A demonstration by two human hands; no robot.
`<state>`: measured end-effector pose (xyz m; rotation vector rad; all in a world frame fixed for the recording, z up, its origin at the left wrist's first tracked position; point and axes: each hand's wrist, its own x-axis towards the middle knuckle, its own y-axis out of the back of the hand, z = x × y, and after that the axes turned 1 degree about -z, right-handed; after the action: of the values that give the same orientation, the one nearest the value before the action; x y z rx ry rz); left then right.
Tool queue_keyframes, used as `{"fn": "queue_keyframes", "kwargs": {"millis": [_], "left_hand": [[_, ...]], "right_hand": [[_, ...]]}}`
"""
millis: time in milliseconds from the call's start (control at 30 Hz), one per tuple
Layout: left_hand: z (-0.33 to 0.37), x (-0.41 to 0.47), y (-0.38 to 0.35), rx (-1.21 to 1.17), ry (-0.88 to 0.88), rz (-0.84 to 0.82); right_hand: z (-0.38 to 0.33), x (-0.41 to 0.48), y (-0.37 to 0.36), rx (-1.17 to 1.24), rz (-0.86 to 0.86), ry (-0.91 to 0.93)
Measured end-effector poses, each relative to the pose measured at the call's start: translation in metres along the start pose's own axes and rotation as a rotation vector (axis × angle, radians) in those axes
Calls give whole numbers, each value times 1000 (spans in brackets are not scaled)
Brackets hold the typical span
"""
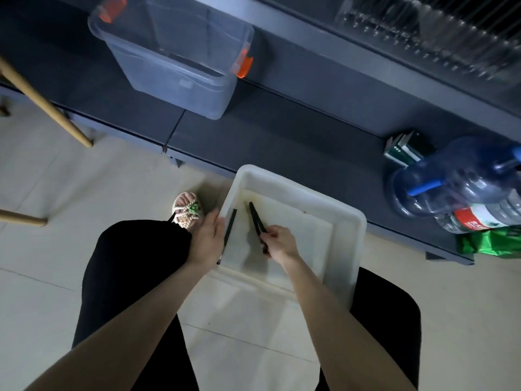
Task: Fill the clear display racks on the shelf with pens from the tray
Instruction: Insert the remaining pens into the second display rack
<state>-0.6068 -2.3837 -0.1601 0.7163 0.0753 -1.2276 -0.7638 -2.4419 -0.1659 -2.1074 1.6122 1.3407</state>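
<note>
A white plastic tray (349,221) rests on my lap, its far end against the dark shelf. My left hand (207,239) sits at the tray's left rim and holds a black pen (229,228) that points away from me. Inside the tray, my right hand (279,242) grips a couple of black pens (256,218) together, tips angled up and left. The clear display racks (439,43) stand blurred on the upper shelf at the top right.
A clear storage bin (180,60) with orange latches stands on the dark lower shelf (296,131). To the right are small green boxes (406,149), a large blue water jug (456,176), a bottle and a green bag (493,241). Wooden legs (42,100) stand at left.
</note>
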Motion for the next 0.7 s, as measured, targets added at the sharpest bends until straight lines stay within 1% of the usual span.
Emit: {"fn": "queue_keyframes", "kwargs": {"millis": [100,167,300,367,500,567,700], "left_hand": [[22,-2,4,173,-88,21],[44,-6,6,270,-171,14],[101,-5,4,299,-398,-169],[137,-5,0,321,-509,-238],[214,-11,-7,183,-498,-441],[246,-15,-11,159,-551,-455],[301,-22,-20,80,-674,-396]], "right_hand": [[2,-12,34,-51,98,89],[-4,-25,61,-27,154,160],[-34,-61,121,41,254,315],[-54,-81,150,86,267,380],[-95,-125,207,155,272,519],[-110,-142,232,200,313,599],[-129,-155,271,385,418,704]]}}
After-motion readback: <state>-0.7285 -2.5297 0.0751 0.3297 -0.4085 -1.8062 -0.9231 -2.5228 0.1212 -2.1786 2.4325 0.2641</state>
